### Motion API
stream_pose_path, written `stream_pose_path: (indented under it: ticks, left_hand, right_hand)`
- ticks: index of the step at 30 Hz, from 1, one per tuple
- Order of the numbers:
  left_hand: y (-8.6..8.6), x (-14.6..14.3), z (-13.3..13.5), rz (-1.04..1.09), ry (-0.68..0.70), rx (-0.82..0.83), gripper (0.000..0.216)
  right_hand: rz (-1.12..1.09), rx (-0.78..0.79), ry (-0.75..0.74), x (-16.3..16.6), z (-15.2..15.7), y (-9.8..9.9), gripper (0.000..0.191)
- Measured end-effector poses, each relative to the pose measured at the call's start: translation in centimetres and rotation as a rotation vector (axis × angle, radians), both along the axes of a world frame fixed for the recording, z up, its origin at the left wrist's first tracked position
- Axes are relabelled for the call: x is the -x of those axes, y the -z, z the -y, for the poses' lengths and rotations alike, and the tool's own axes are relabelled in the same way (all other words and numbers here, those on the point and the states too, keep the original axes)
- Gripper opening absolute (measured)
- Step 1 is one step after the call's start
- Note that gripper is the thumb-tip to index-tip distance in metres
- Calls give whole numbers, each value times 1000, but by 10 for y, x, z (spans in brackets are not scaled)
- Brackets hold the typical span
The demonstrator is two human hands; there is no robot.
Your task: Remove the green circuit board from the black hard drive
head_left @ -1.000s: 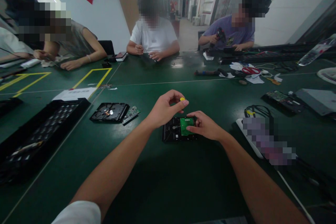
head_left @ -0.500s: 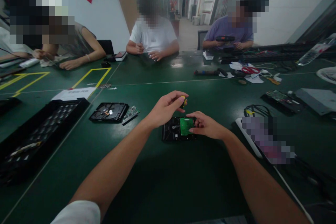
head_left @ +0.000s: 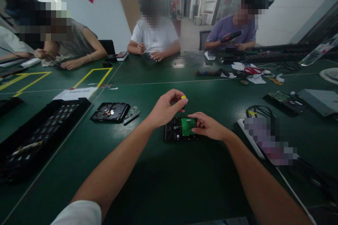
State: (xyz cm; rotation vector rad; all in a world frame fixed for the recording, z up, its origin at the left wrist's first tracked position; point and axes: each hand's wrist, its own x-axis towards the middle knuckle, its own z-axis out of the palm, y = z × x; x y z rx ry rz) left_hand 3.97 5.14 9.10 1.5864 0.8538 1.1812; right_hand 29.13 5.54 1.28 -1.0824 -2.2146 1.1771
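A black hard drive [head_left: 173, 134] with a green circuit board [head_left: 187, 126] on its upper face lies flat on the table in front of me. My right hand [head_left: 207, 126] grips its right end, the thumb over the board and the fingers curled at the far edge. Above the drive's far left part, my left hand [head_left: 169, 108] is closed in a pinch around a small yellow-and-black screwdriver handle [head_left: 183, 97]. The yellow top shows between thumb and fingers; the shaft and its tip are hidden.
Left of my hands lie another hard drive [head_left: 110, 112], a loose circuit board [head_left: 132, 113] and a long black tray [head_left: 44, 123]. To the right are a white-edged device [head_left: 249, 137], a black cable [head_left: 260, 111] and another board-bearing drive [head_left: 283, 101]. Several people sit across the table.
My left fingers have shifted around the screwdriver handle, whose yellow top now points up. My right hand and the drive stay put. The person at back right has tilted a dark handheld tool.
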Motion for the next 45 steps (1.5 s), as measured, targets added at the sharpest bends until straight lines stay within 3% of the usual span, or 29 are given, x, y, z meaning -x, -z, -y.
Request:
stream_pose_path:
  ticks: [16,20,25,36,45]
  left_hand:
    - [0,1,-1,-9,29,-8,26]
    - [1,2,-1,-15,27,-22,26]
    - [1,4,-2,-71,47,-62,31]
    - [-2,3,0,-64,60,-20,37]
    - [-1,1,0,-17,1,-3,28]
  right_hand:
    - [10,1,52,5,4,-3,53]
    - [104,-95,165,20,13,-7,65]
    - [218,-190,190,33,22,-11,78]
    - [207,-188,177,32,21,-12,70]
    - [139,-235,212,31,16,-5,45]
